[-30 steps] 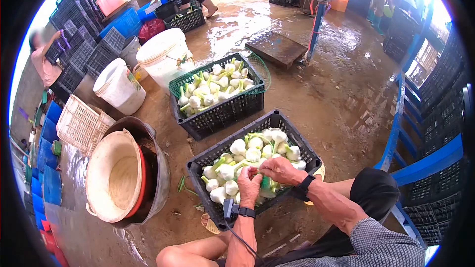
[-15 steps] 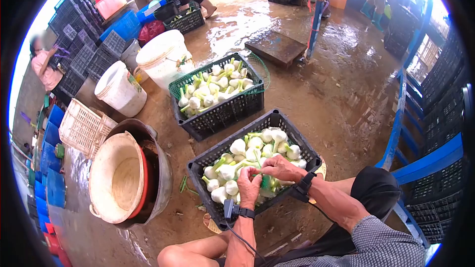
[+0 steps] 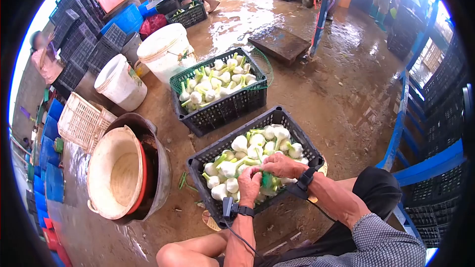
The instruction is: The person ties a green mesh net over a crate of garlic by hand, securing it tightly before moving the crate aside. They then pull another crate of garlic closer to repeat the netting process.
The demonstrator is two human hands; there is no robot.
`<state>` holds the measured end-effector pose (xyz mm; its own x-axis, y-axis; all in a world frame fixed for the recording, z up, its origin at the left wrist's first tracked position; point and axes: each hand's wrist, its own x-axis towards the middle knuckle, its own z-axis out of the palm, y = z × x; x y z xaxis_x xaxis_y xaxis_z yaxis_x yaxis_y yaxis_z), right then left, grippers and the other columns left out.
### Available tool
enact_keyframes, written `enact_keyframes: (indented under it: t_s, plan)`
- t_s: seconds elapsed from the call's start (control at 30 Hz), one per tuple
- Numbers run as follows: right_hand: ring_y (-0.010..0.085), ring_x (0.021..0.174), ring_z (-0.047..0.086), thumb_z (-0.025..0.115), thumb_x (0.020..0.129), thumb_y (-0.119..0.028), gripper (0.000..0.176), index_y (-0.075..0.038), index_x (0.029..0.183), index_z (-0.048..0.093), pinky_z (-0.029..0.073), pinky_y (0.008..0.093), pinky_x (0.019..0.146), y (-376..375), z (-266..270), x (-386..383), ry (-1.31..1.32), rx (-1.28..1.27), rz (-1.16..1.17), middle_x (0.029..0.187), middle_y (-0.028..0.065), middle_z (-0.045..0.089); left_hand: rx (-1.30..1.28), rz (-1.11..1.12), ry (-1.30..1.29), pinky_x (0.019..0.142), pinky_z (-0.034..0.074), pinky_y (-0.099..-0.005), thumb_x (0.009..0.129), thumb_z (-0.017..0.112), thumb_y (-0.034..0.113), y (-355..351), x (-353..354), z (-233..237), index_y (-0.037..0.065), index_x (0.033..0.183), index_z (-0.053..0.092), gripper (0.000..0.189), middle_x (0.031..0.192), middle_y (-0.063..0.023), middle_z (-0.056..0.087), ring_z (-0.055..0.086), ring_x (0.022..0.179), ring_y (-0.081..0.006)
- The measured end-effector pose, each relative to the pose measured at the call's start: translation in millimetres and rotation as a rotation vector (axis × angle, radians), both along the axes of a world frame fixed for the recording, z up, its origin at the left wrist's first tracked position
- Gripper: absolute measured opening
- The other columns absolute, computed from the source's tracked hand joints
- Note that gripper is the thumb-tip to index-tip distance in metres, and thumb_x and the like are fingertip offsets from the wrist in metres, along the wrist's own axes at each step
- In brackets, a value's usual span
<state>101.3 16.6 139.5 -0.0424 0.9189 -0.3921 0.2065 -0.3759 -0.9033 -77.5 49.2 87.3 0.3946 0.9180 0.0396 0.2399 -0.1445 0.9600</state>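
Both of my hands are over the near black crate (image 3: pixel 195 161), which holds many white garlic bulbs (image 3: pixel 239 143) with green stems. My left hand (image 3: pixel 250 186) has its fingers pinched at the top of a green net (image 3: pixel 268 184). Close against it, my right hand (image 3: pixel 283 166) is closed on the same net's gathered neck. The net hangs below my fingers, among the bulbs, and its contents are partly hidden. Behind stands a second black crate (image 3: pixel 222 114) of garlic with green netting (image 3: pixel 261 71) over its rim.
At the left are a large round basin (image 3: pixel 115 173), a pale plastic basket (image 3: pixel 81 121) and white buckets (image 3: pixel 121 83). A platform scale (image 3: pixel 280 44) stands ahead. Blue metal framing (image 3: pixel 396 128) runs along the right. Other people (image 3: pixel 47 64) are at the back.
My right hand has shifted slightly and its fingers are curled more over the net's neck. The view has moved a little. A person at the back bends differently.
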Motion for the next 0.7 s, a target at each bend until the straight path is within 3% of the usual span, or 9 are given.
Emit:
enact_keyframes:
  t_s: [0.07,0.2,0.27,0.33,0.43,0.7]
  plan:
    - [0.0257,0.064,0.062,0.066,0.079,-0.023,0.022,-0.002,0.083,0.07,0.047,0.0364,0.059,-2.6,1.7,-2.6,-0.048,0.099,0.016,0.072,0.0146,0.067,-0.07,0.005,0.016,0.072,0.052,-0.0331,0.078,0.064,0.007,2.5,-0.5,-9.5,-0.001,0.094,0.066,0.018,0.087,-0.012,0.066,0.064,0.075,-0.0205]
    - [0.0291,0.067,0.064,0.065,0.08,-0.026,0.026,-0.001,0.084,0.069,0.049,0.0393,0.063,-5.5,-12.8,-10.5,-0.211,0.335,-0.002,0.074,0.0189,0.067,-0.044,0.017,0.032,0.071,0.052,-0.0335,0.078,0.063,0.009,-0.5,-0.2,-1.7,0.0,0.092,0.066,0.017,0.084,-0.0119,0.066,0.064,0.074,-0.0209]
    - [0.0305,0.068,0.064,0.064,0.081,-0.025,0.026,0.0,0.084,0.069,0.049,0.0406,0.064,-6.0,-15.6,-12.2,-0.318,0.353,0.027,0.074,0.0194,0.067,0.022,0.039,0.008,0.063,0.049,-0.0279,0.081,0.062,0.008,-0.1,1.8,-7.0,-0.001,0.092,0.066,0.015,0.077,-0.0049,0.066,0.058,0.068,-0.0108]
    - [0.032,0.069,0.065,0.063,0.081,-0.025,0.025,0.0,0.084,0.069,0.049,0.0419,0.065,-5.2,-6.2,-14.7,-0.429,0.373,0.055,0.073,0.0199,0.066,0.008,0.043,-0.001,0.062,0.049,-0.0276,0.08,0.062,0.007,0.3,2.3,-9.8,-0.001,0.091,0.066,0.014,0.076,-0.0045,0.065,0.057,0.067,-0.0103]
    - [0.0357,0.07,0.064,0.06,0.083,-0.02,0.021,-0.001,0.082,0.068,0.05,0.0431,0.066,-3.6,-0.2,-20.1,-0.301,0.286,-0.025,0.074,0.0198,0.066,-0.006,0.064,-0.013,0.061,0.048,-0.0272,0.08,0.062,0.007,-1.6,1.7,-8.8,0.0,0.088,0.065,0.011,0.074,-0.0039,0.064,0.057,0.067,-0.0096]
    - [0.0378,0.07,0.063,0.057,0.081,-0.012,0.011,-0.003,0.081,0.063,0.049,0.0435,0.062,-0.5,-1.1,-26.2,-0.433,0.597,0.04,0.072,0.0184,0.062,-0.02,0.09,-0.031,0.06,0.047,-0.028,0.081,0.061,0.006,-2.0,4.1,-4.5,0.0,0.086,0.065,0.008,0.072,-0.0032,0.064,0.056,0.065,-0.0093]
